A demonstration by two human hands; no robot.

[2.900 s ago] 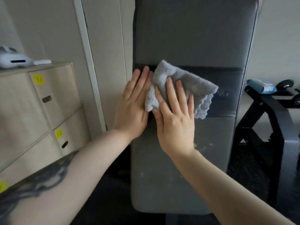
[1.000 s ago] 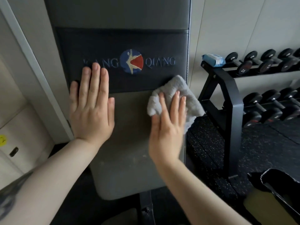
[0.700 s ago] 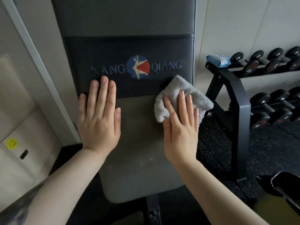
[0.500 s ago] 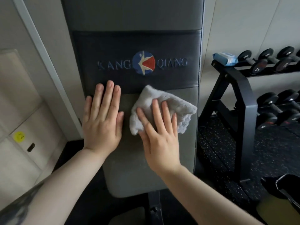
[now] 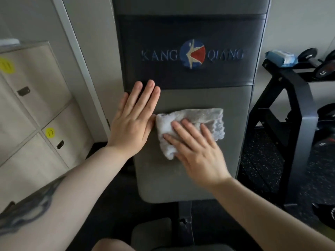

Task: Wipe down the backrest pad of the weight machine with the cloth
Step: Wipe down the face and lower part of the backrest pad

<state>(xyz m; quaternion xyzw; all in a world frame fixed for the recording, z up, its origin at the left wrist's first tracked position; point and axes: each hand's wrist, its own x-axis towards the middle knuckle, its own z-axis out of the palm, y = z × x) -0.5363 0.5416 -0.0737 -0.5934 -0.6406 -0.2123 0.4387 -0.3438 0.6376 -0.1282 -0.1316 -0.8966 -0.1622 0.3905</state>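
The upright grey vinyl backrest pad (image 5: pixel 190 98) with its dark band and blue-and-red round logo (image 5: pixel 193 53) fills the middle of the view. The crumpled pale grey terry cloth (image 5: pixel 195 122) lies pressed against the pad's lower grey panel, below the dark band, at about 6 o'clock from the logo. The right hand (image 5: pixel 197 151) lies flat on the cloth, fingers straight and spread, pointing toward 10 o'clock; it presses rather than grips. Half a second earlier those fingers pointed nearer 12 o'clock and the cloth sat just under the band's lower seam; now the cloth sits lower on the panel and reaches out toward 3 o'clock past the fingertips. The left hand (image 5: pixel 133 122) rests flat and open on the pad's left edge, holding nothing, fingertips at the band's seam as before; the cloth's left edge now touches its thumb side. At 9 o'clock stand pale wooden lockers (image 5: pixel 36 109) with yellow number stickers. At 3 o'clock stands a black metal dumbbell rack (image 5: pixel 290 113) carrying a blue packet (image 5: pixel 280 58) on its top corner.
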